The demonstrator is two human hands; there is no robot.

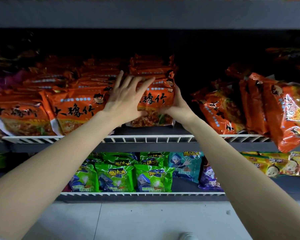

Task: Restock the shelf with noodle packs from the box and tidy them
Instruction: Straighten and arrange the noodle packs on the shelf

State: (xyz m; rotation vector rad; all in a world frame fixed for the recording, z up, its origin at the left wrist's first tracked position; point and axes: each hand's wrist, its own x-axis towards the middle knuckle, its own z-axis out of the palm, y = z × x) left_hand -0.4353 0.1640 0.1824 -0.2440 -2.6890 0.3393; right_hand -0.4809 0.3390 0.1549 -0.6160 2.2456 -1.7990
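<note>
Orange noodle packs fill the middle shelf point(145, 139) in rows. My left hand point(126, 96) lies flat with spread fingers on the top of the front pack point(156, 101) of the centre row. My right hand point(178, 105) grips that same pack at its right edge, fingers curled round the side. More orange packs point(73, 110) stand in rows to the left. Another group of orange packs point(222, 110) leans loosely at the right, with one pack point(287, 115) hanging over the shelf's front rail. No box is in view.
A dark gap on the shelf separates the centre row from the right group. The lower shelf point(142, 194) holds green snack packs point(114, 177), teal and purple ones, and yellow packs point(275, 163). An upper shelf board point(145, 14) runs overhead. Pale floor lies below.
</note>
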